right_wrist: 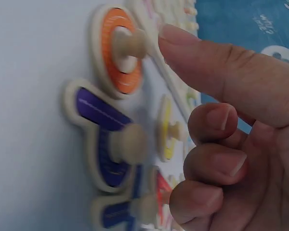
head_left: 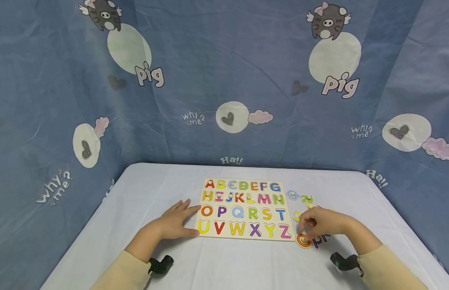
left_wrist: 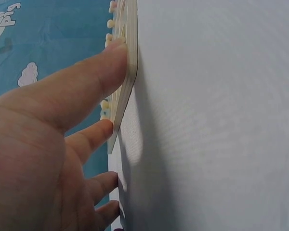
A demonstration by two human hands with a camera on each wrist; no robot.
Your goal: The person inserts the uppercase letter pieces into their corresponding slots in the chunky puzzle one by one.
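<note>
A wooden alphabet board point(head_left: 247, 233) lies flat on the white table. Its upper two rows, A to N, hold knobbed letters; the lower two rows show coloured letters without knobs. My left hand point(head_left: 176, 220) has its fingers spread, with thumb and index finger at the board's left edge point(left_wrist: 132, 53). My right hand point(head_left: 324, 221) hangs over loose letters beside the board, fingers bent and nothing in them. Its thumb point(right_wrist: 183, 45) is close to the knob of the orange O point(right_wrist: 108, 33). A purple P point(right_wrist: 101, 108) lies beside that O.
Beyond the right hand lie a blue Q point(head_left: 288, 194), a green R point(head_left: 306, 198) and a yellow letter point(head_left: 297, 216), among several other loose pieces partly hidden by the hand. A blue cloth point(head_left: 195, 80) with printed pigs hangs behind the table point(head_left: 166, 177).
</note>
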